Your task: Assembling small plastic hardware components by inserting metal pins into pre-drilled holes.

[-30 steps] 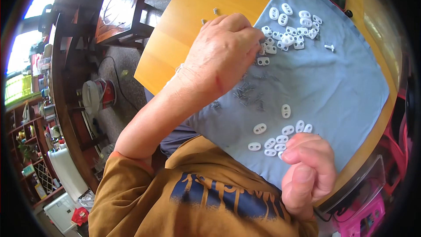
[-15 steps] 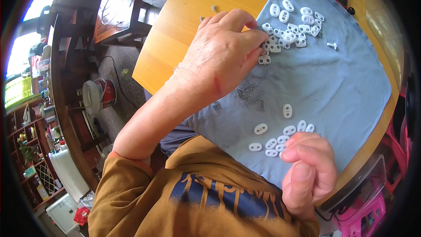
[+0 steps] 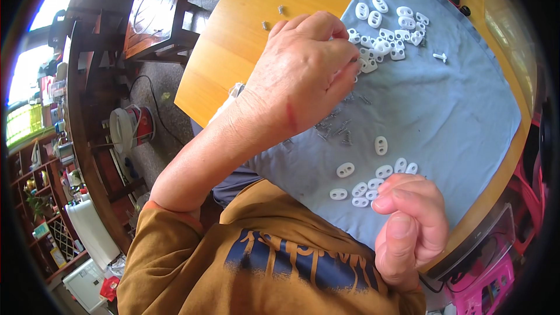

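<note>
White oval two-holed pieces: flat, loose, near part of blue-grey cloth, others far end | small white squarish two-holed pieces: heaped, overlapping, far end | thin grey metal screws: strewn between

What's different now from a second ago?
The left hand has shifted slightly right, and a white piece beside it has slid a little right too. Whether anything was grasped is hidden. The curled right hand and the white ovals near it look unmoved.

I'm seeing smooth white oval plastic pieces, slim rough-threaded grey metal screws and broad matt blue cloth.
</note>
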Demonstrator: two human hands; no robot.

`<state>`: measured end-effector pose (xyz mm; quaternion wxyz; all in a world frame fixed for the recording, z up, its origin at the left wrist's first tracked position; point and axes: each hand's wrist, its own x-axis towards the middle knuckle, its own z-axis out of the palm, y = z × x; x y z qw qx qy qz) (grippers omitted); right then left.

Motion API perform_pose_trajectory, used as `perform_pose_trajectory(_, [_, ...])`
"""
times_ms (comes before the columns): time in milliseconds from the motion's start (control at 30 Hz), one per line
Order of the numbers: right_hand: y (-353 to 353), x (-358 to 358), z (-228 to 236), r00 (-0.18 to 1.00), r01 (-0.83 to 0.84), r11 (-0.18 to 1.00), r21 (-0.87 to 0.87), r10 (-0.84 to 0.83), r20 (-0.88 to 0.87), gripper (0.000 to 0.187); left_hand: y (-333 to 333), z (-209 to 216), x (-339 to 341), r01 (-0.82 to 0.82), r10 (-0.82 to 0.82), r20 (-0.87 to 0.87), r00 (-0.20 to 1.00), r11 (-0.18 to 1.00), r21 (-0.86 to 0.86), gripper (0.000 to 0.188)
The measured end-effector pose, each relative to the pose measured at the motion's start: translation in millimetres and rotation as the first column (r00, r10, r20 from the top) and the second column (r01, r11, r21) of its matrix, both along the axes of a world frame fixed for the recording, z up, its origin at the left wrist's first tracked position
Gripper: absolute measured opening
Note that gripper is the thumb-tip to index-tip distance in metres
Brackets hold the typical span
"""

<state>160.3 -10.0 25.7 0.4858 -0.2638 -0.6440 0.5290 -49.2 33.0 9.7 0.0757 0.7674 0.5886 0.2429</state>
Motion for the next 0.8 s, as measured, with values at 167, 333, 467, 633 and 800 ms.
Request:
perform_pose_trajectory(167, [0.3,1.1,0.0,1.000,-0.004,1.000,-0.008,0.004,0.021,0.020,1.7,2.3,4.7,-0.014,0.013,-0.028,1.000,0.999,-0.038,0.012])
perform_pose_trajectory(333, [0.6,1.8,1.3,1.000,-0.010,0.999,-0.034,0.010,0.019,0.020,2.0,2.7,7.2,-0.017,0.015,-0.021,1.000,0.999,-0.050,0.012])
perform_pose_trajectory(467, [0.5,3.2,2.3,0.999,-0.017,0.998,-0.065,0.019,0.026,0.019,1.3,2.0,9.1,-0.024,0.024,-0.003,1.000,0.999,-0.024,0.012])
perform_pose_trajectory(633, [0.1,2.1,1.4,1.000,-0.014,0.996,-0.089,0.014,-0.003,0.019,3.5,2.2,10.8,-0.012,0.012,-0.013,1.000,0.998,-0.055,0.012])
perform_pose_trajectory(800, [0.8,1.8,1.3,1.000,-0.022,0.995,-0.097,0.019,-0.025,0.019,2.3,2.3,8.1,-0.008,0.008,-0.003,1.000,0.998,-0.062,0.011])
